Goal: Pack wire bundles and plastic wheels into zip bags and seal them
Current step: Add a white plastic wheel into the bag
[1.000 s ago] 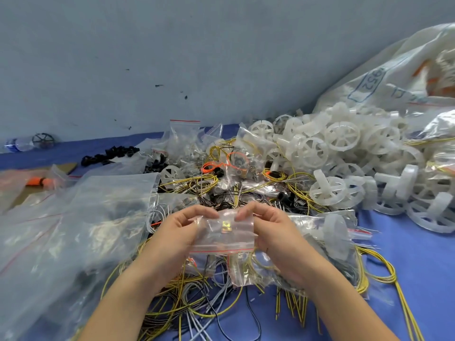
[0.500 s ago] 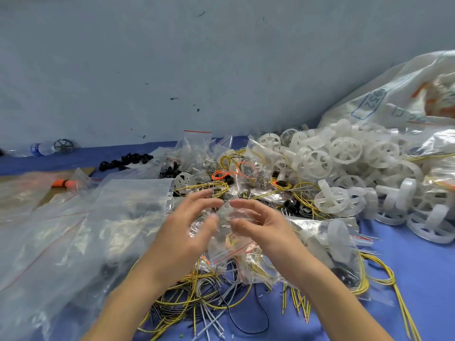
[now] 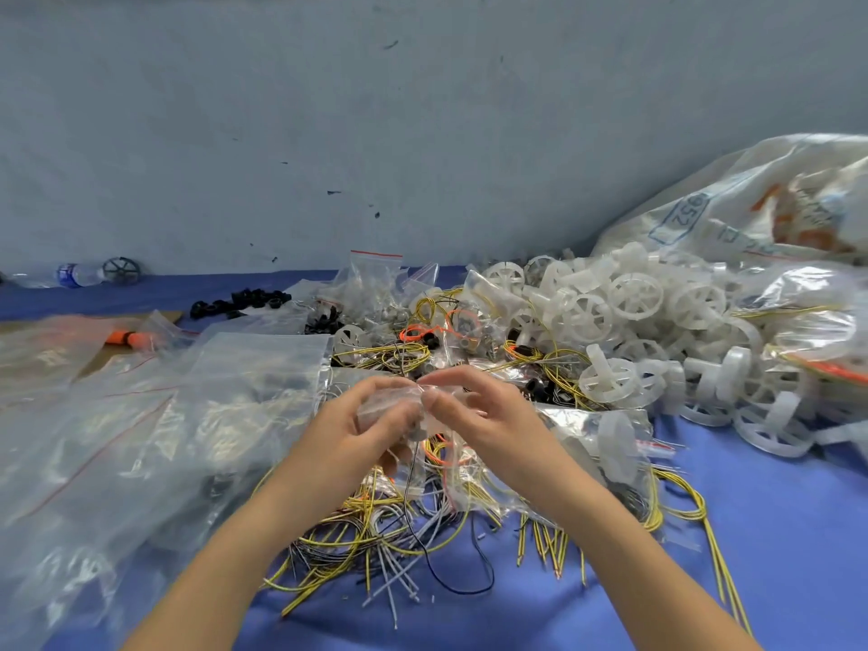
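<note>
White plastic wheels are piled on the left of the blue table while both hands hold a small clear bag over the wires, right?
No. The head view shows the white plastic wheels piled on the right of the blue table, not the left. The left hand and right hand do hold a small clear bag over the wires.

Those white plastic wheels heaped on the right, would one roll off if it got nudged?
Probably not far: the white plastic wheels lie piled and leaning on each other, and their stub hubs would likely catch. Thin spokes and translucent rims suggest they are light yet stiff. One free on the blue cloth might roll.
</note>
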